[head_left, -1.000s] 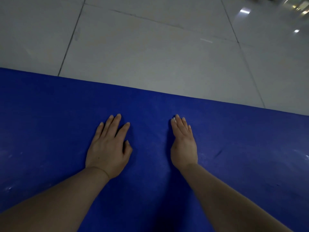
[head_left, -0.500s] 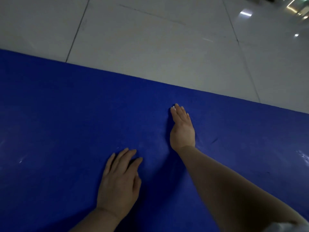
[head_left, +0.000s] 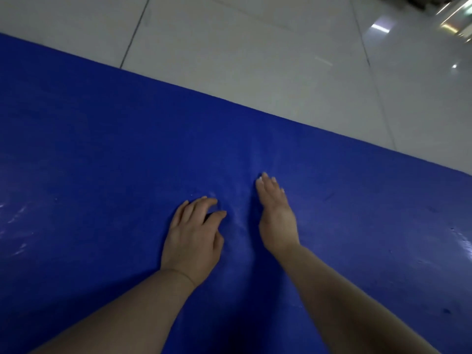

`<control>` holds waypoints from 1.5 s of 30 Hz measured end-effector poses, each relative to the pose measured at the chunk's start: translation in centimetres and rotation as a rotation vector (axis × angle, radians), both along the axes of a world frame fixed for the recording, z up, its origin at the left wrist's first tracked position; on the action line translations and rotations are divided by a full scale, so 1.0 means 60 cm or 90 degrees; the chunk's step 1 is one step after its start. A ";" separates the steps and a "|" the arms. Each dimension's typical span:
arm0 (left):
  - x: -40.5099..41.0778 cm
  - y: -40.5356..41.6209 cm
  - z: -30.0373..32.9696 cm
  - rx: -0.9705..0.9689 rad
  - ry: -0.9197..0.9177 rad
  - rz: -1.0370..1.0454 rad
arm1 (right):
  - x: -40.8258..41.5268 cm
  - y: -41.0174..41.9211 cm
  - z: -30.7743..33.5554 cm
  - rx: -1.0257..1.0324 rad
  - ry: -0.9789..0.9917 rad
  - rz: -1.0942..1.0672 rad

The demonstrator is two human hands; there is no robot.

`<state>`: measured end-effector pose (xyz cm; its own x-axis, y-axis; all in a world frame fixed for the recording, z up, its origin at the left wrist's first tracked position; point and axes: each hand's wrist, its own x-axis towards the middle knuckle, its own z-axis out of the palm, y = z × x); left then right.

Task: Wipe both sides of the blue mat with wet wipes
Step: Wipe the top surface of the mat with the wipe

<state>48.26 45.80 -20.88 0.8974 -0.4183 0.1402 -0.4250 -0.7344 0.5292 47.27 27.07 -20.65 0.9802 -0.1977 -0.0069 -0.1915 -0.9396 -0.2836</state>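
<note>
Mat on floor, both hands on mat

The mat [head_left: 102, 162] lies flat on the floor [head_left: 255, 60] and fills the near and left part of the view; its far edge runs from upper left down to the right, with bare floor beyond it. The left hand [head_left: 192, 238] rests on the mat near the centre, fingers pointing toward the far edge. The right hand [head_left: 277, 217] lies just beside it to the right, slightly farther forward, apart from it. Both forearms extend back toward the near edge of the view
</note>
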 end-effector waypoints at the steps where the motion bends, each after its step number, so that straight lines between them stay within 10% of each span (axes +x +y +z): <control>1: 0.000 0.000 0.001 0.004 -0.001 0.002 | -0.010 -0.010 -0.004 0.001 -0.022 0.025; 6: 0.002 -0.003 -0.007 -0.009 -0.017 0.006 | -0.055 -0.115 0.009 -0.030 -0.005 -0.390; 12: 0.002 -0.002 0.002 -0.008 -0.008 0.009 | -0.084 0.045 -0.015 -0.010 -0.060 0.027; 19: 0.002 -0.001 0.003 -0.027 -0.001 0.013 | -0.097 0.017 -0.019 -0.006 -0.073 -0.045; 26: -0.013 0.027 0.054 -0.372 0.271 0.246 | -0.098 0.018 -0.017 -0.010 -0.066 -0.051; 36: -0.022 0.053 0.011 -0.040 0.034 0.039 | -0.108 -0.006 0.004 -0.085 -0.040 0.018; 42: -0.018 0.050 0.001 -0.018 0.010 0.036 | -0.165 -0.081 0.015 -0.053 0.017 -0.443; 45: -0.018 0.049 0.002 -0.014 0.008 0.039 | -0.171 0.035 -0.001 -0.040 -0.031 -0.167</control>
